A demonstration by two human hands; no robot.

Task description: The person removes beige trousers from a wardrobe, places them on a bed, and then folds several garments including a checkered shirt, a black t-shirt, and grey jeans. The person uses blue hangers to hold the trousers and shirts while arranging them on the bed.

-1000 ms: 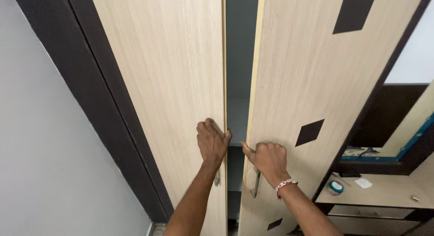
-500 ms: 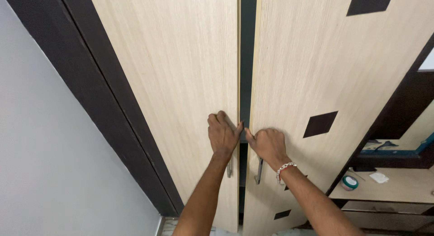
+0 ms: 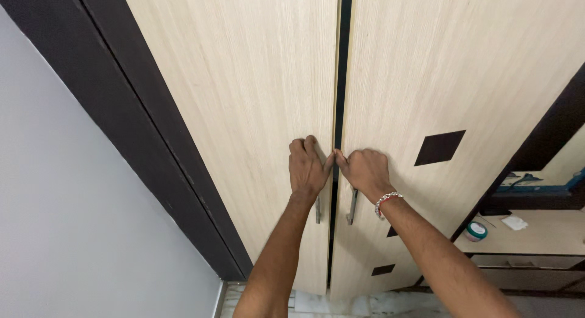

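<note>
A tall wardrobe has two light wood-grain doors, nearly together, with a narrow dark gap [image 3: 342, 80] between them. My left hand [image 3: 308, 168] lies on the left door [image 3: 244, 98] at its inner edge, thumb at the gap, just above a metal handle [image 3: 317, 209]. My right hand [image 3: 365, 170], with a beaded bracelet on the wrist, is curled against the right door [image 3: 439, 68] at its inner edge, above that door's handle [image 3: 352, 207]. The two thumbs almost touch across the gap. Dark diamond inlays [image 3: 440, 147] decorate the right door.
A dark brown frame [image 3: 140, 129] borders the wardrobe on the left, next to a pale grey wall [image 3: 67, 220]. At the right, a wooden shelf [image 3: 536, 239] carries a small round tin [image 3: 476, 231] and a white scrap. Pale tiled floor shows below.
The two doors have swung toward each other, so the wide opening that showed shelves inside is now a thin dark slit. Both hands moved closer together and upward in the view.
</note>
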